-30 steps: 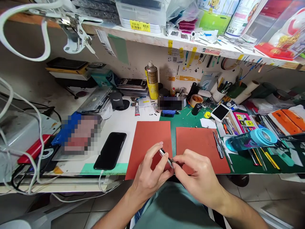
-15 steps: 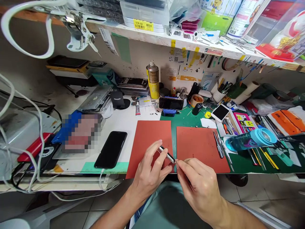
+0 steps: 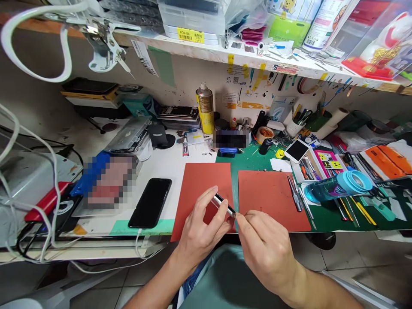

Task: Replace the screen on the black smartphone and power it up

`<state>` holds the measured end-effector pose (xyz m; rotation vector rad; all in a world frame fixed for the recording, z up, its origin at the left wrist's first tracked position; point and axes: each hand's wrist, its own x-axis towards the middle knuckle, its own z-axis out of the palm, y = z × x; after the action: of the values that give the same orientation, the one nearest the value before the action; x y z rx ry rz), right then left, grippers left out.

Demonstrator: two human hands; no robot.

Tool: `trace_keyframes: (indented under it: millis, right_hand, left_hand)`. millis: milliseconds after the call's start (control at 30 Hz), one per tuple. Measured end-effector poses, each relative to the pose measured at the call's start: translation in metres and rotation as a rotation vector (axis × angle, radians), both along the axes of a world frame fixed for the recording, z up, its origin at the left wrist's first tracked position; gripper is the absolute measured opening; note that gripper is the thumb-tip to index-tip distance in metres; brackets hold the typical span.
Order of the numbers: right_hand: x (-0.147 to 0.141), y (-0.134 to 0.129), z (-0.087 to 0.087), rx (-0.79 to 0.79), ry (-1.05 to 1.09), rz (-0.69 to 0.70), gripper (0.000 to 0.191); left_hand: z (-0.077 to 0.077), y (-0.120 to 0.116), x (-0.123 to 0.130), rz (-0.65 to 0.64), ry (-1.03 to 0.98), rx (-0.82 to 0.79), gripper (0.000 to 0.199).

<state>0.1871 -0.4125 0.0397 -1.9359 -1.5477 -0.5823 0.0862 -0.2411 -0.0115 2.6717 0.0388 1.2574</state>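
At lower centre, work seems unfinished: the left hand point(image 3: 202, 227) grips a slim silver-and-black metallic-looking object point(image 3: 218, 199), the right hand point(image 3: 268, 242) pinching narrowly at its end, contents unclear.

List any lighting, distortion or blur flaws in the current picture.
Head view: the shelf slants and stretches toward the corners, like wide-angle distortion; pixelation masks the device on the blue stand and a reddish pack at left; a shadow darkens the green shirt between the forearms; fine detail on the silvery piece in the left hand is too small to read.
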Motion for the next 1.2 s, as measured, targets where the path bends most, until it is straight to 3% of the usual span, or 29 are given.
trace_keyframes:
  millis: [167, 433, 900, 1200]
  right_hand:
    - [0.001, 0.0, -0.01, 0.085, 0.371, 0.011, 0.022]
    - [-0.004, 0.017, -0.031, 0.175, 0.462, 0.01, 0.019]
    - [-0.003, 0.025, -0.035, 0.058, 0.316, -0.021, 0.02]
    - [-0.004, 0.024, -0.044, 0.077, -0.034, -0.029, 0.025]
  left_hand:
    - [0.002, 0.011, -0.005, -0.009, 0.025, -0.091, 0.051]
    - [0.006, 0.022, -0.007, -0.066, 0.015, -0.194, 0.062]
    - [0.006, 0.021, -0.007, -0.055, -0.001, -0.186, 0.062]
    - [0.007, 0.019, -0.003, -0.021, -0.021, -0.166, 0.057]
